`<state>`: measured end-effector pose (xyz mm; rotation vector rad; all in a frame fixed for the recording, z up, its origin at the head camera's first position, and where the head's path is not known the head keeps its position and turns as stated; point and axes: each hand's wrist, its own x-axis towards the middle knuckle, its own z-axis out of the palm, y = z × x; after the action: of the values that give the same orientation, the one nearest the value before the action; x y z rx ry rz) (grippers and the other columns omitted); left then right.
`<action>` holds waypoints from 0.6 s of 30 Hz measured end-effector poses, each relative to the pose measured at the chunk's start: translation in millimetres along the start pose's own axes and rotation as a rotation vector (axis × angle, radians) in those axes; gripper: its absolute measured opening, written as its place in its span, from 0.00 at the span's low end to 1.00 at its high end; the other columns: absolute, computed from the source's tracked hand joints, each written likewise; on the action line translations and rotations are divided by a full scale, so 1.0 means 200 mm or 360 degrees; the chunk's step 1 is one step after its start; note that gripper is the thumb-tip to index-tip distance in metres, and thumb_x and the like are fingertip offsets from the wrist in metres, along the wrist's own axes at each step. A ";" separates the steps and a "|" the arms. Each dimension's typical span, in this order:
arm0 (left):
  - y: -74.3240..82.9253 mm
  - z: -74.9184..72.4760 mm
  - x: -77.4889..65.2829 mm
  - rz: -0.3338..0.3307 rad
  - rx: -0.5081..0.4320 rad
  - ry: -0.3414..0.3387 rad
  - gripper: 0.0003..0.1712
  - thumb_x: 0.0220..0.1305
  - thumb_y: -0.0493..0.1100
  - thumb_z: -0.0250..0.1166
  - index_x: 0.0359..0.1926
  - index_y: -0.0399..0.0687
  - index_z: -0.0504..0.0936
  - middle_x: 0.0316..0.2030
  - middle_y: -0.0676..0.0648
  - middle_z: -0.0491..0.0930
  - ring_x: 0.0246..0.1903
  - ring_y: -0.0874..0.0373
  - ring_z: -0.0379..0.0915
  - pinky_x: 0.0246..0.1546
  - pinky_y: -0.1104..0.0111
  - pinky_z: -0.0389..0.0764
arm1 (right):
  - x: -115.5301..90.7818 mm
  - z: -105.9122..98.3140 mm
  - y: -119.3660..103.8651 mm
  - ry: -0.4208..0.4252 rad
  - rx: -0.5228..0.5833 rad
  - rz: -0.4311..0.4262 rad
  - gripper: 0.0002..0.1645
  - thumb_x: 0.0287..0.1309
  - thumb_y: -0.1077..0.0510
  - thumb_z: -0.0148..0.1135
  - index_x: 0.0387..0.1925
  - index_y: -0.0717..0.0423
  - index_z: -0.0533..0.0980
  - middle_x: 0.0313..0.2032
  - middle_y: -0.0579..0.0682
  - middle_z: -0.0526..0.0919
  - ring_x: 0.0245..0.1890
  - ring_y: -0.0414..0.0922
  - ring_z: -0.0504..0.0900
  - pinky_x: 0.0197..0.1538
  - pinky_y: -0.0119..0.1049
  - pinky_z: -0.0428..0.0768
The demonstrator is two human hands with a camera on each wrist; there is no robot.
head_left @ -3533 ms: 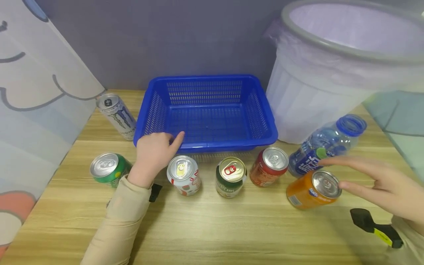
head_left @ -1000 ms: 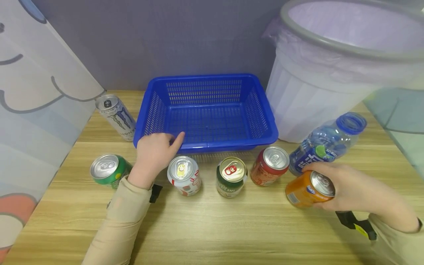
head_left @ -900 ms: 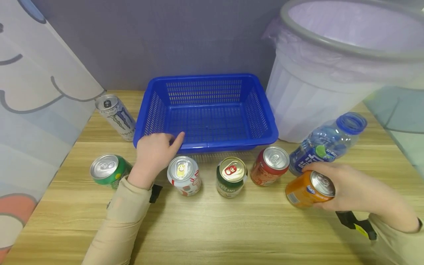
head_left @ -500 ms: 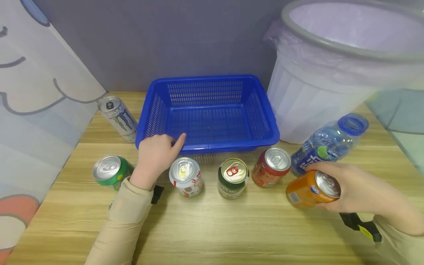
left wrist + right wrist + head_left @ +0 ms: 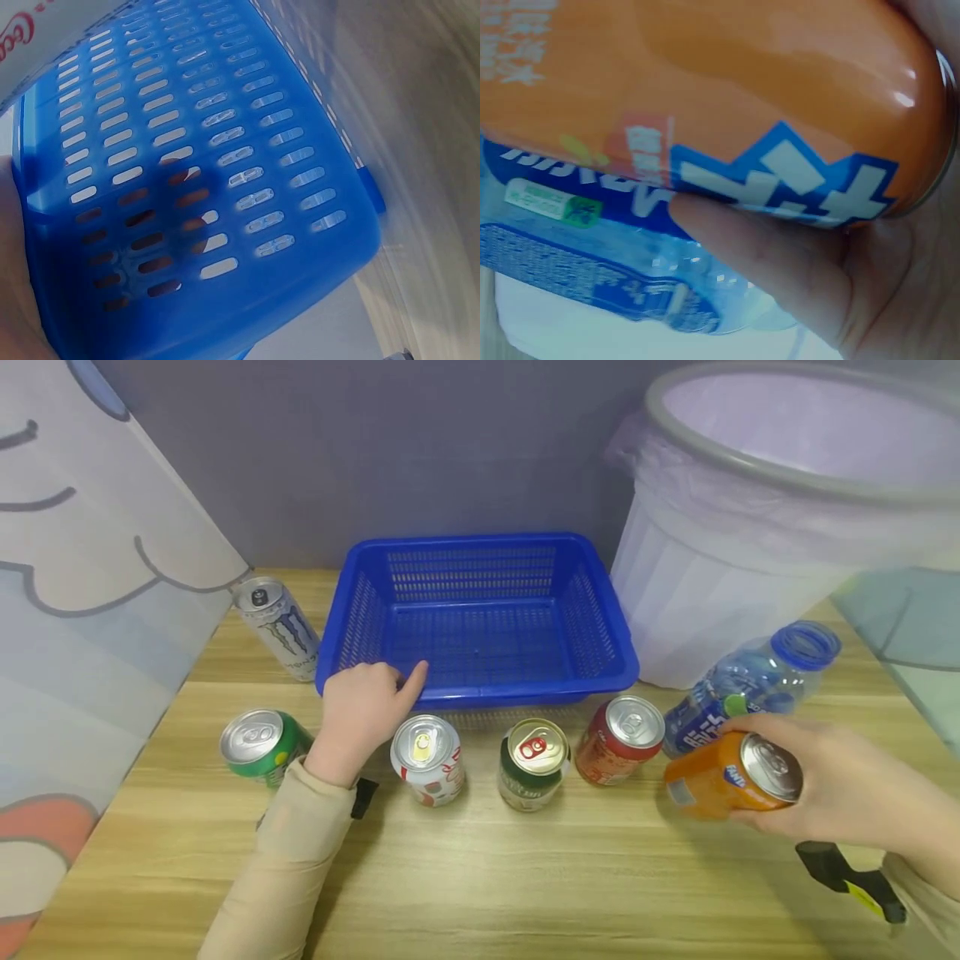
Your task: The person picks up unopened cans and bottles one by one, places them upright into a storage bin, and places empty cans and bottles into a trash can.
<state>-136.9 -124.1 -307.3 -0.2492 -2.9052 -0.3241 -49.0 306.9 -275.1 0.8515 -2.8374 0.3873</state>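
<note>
My left hand (image 5: 365,714) grips the near rim of a blue plastic basket (image 5: 525,689) at its left part; fingers show through the slots in the left wrist view. My right hand (image 5: 847,768) holds an orange Fanta can (image 5: 712,781) around its upper part, and the can leans to the right. Just behind it stands a clear plastic bottle (image 5: 750,681) with a blue label and no cap. In the right wrist view the orange can (image 5: 727,82) fills the upper part, overlapping the bottle (image 5: 607,255), with one finger along its side.
Before the basket stand a white-and-red can (image 5: 431,777), a dark green can with gold top (image 5: 528,785) and a red can (image 5: 600,752). A green can (image 5: 273,752) and a white Monster can (image 5: 285,631) stand left. A lined bin (image 5: 675,593) rises back right.
My right hand came from open beside the orange can to gripping it. Over the last half second the can has shifted right with the hand. My left hand stays on the basket rim.
</note>
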 end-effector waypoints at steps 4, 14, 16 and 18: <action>0.01 0.00 0.01 0.0000 0.0003 -0.0002 0.36 0.67 0.62 0.45 0.06 0.51 0.60 0.06 0.49 0.63 0.10 0.52 0.63 0.09 0.64 0.59 | 0.00 -0.05 -0.02 0.0012 -0.0040 0.0052 0.52 0.07 0.45 0.86 0.47 0.52 0.74 0.31 0.45 0.83 0.24 0.26 0.74 0.22 0.18 0.70; 0.00 0.00 0.00 -0.0012 0.0000 -0.0006 0.35 0.67 0.62 0.45 0.06 0.51 0.61 0.07 0.49 0.65 0.11 0.51 0.66 0.09 0.64 0.59 | 0.03 -0.17 -0.04 0.0066 -0.0040 0.0010 0.56 0.03 0.41 0.86 0.49 0.43 0.74 0.31 0.39 0.82 0.26 0.25 0.75 0.24 0.16 0.70; 0.00 0.00 0.00 -0.0015 0.0004 0.0001 0.35 0.67 0.62 0.45 0.06 0.51 0.62 0.07 0.48 0.65 0.11 0.51 0.66 0.09 0.64 0.59 | 0.04 -0.18 -0.04 0.0069 -0.0038 -0.0025 0.57 0.03 0.41 0.86 0.50 0.44 0.74 0.31 0.38 0.81 0.25 0.25 0.75 0.24 0.16 0.70; 0.01 0.00 0.00 -0.0015 0.0005 0.0004 0.35 0.67 0.62 0.45 0.06 0.51 0.62 0.07 0.48 0.65 0.11 0.51 0.66 0.09 0.64 0.59 | 0.06 -0.19 -0.04 0.0064 -0.0042 -0.0060 0.57 0.04 0.41 0.86 0.50 0.43 0.74 0.31 0.37 0.81 0.26 0.26 0.74 0.24 0.16 0.70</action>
<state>-137.2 -122.8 -307.0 -0.2349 -2.9048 -0.3210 -51.4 304.9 -233.7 0.8808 -2.7792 0.3567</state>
